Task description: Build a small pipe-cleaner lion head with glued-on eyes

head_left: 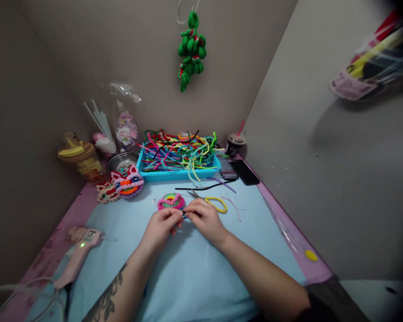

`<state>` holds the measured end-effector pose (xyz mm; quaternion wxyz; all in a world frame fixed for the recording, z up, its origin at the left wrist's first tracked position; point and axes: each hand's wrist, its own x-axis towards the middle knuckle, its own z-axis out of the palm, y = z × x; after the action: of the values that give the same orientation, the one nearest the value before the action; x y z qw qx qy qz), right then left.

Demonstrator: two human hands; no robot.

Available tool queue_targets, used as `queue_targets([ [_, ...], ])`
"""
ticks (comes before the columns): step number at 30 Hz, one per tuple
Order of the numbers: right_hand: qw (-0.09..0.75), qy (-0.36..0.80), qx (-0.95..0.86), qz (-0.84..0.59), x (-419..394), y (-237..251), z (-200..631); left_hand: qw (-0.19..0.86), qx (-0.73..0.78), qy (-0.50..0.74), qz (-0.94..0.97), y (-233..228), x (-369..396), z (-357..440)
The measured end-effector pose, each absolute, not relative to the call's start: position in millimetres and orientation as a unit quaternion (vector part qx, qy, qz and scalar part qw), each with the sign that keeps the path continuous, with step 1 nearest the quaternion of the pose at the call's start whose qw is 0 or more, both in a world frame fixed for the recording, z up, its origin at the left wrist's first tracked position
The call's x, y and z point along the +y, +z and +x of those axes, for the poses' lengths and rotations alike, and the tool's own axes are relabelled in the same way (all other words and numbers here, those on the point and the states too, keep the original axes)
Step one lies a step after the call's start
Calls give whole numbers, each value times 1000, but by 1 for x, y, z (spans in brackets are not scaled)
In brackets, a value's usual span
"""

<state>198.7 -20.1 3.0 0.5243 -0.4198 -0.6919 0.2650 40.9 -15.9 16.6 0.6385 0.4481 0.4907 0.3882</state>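
My left hand (pixel 165 224) and my right hand (pixel 204 218) meet at the fingertips over the table's middle. Both are closed in a pinch on a small blue and dark piece, which looks like a pipe cleaner (pixel 184 215); the fingers cover most of it. Just beyond them lies a round pink, green and yellow fuzzy piece (pixel 170 201) made of pipe cleaners. Scissors (pixel 218 205) with yellow handles lie right behind my right hand, blades pointing left. A black pipe cleaner (pixel 204 186) stretches across the cloth behind the scissors.
A blue tray (pixel 179 175) heaped with coloured pipe cleaners stands at the back. Left of it are fuzzy lion-head pieces (pixel 127 182) and a metal bowl (pixel 121 161). A pink glue gun (pixel 79 257) with a cable lies front left. A drink cup (pixel 235 145) and phone (pixel 245 172) are back right.
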Motion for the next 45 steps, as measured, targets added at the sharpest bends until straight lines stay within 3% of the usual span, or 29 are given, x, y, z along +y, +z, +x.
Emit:
queue_targets([
  [9,499,303,-688,-432,-18,-4,203,575,502,394,513,18,-16,37],
  [16,478,310,-715,-405,-19,-1,206,583,468,372,550,15,-14,34],
  [28,469,500,-577,-445,-13,0,204,452,469,379,657,14,-13,33],
  [38,449,440,-616,-474,-17,3,199,464,499,388,621,10,-13,36],
  [45,449,525,-578,-434,-19,4,195,461,491,388,629,14,-12,36],
])
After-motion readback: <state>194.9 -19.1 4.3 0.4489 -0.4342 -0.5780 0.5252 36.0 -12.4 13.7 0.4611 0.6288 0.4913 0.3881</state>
